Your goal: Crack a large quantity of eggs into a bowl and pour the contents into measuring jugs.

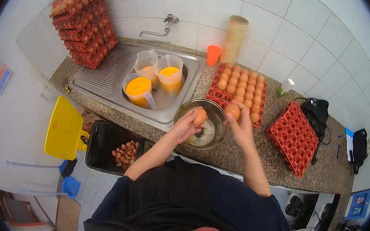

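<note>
My left hand [185,127] holds a brown egg [200,116] over a round metal bowl [214,136]. Another brown egg [232,111] is in the fingers of my right hand [242,126], above the bowl's right rim and the near edge of a red egg tray [214,95]. Rows of whole eggs [242,85] fill much of that tray, while several cups at its near left hold none. A little clear liquid seems to lie in the bowl, partly hidden by my left hand.
Pitchers of yellow liquid egg [138,87] stand in the steel sink [193,79]. Stacked full egg trays [86,29] lean at the left. Emptied red trays [295,136] lie right, beside a black bag [315,114]. Below the counter, a black bin [101,147] holds eggshells [125,153].
</note>
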`<action>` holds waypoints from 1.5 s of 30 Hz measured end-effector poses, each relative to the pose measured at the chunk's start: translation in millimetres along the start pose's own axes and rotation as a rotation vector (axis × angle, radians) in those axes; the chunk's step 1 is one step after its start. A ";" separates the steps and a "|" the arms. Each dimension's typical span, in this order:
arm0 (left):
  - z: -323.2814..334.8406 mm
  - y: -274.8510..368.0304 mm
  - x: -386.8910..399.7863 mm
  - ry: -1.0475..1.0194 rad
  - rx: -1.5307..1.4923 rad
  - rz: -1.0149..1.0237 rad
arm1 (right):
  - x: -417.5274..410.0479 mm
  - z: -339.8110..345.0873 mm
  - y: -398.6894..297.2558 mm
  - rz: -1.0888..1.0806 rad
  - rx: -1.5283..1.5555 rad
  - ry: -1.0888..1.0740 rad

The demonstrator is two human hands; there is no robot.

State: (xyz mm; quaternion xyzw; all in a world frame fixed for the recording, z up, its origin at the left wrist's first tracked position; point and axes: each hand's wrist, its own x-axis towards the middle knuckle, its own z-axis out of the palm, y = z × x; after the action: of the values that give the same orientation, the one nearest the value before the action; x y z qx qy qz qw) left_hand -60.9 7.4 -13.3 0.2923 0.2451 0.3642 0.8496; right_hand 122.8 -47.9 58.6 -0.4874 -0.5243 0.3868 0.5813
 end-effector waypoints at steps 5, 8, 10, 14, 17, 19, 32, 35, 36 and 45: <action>-5.4 -10.9 13.6 0.050 0.048 0.003 | -2.7 33.8 49.7 -0.471 -0.621 0.012; -6.6 -12.2 16.3 0.087 0.078 -0.040 | 3.6 27.2 110.4 -0.091 -0.236 0.025; -14.1 -10.8 12.6 0.108 0.069 -0.060 | 7.6 22.1 95.1 0.203 0.254 0.015; -16.0 -7.9 12.3 0.089 0.025 -0.038 | 9.4 19.7 79.1 0.401 0.629 0.073; -11.4 -7.2 10.8 0.099 0.141 -0.014 | 8.3 20.1 87.4 0.261 0.250 0.072; -10.0 -4.6 9.7 0.114 0.287 0.014 | 9.4 21.8 86.0 0.201 -0.042 0.023; -25.3 -1.8 16.4 -0.056 0.771 0.084 | 21.8 20.6 55.4 -0.223 -0.660 -0.420; -21.5 -1.5 19.7 -0.060 0.811 0.170 | 21.1 19.2 69.3 -0.305 -0.668 -0.377; -21.2 -1.2 20.4 -0.057 0.838 0.241 | 21.2 19.1 72.1 -0.327 -0.663 -0.359; 0.5 33.4 7.4 -0.188 1.423 0.499 | 26.0 3.3 61.0 -0.565 -0.742 -0.330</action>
State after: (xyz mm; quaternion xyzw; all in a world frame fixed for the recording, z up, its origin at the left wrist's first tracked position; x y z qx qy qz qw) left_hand -72.0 31.7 8.1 0.8462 0.2742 0.2732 0.3661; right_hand 127.2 -8.6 5.3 -0.4326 -0.8234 0.0731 0.3598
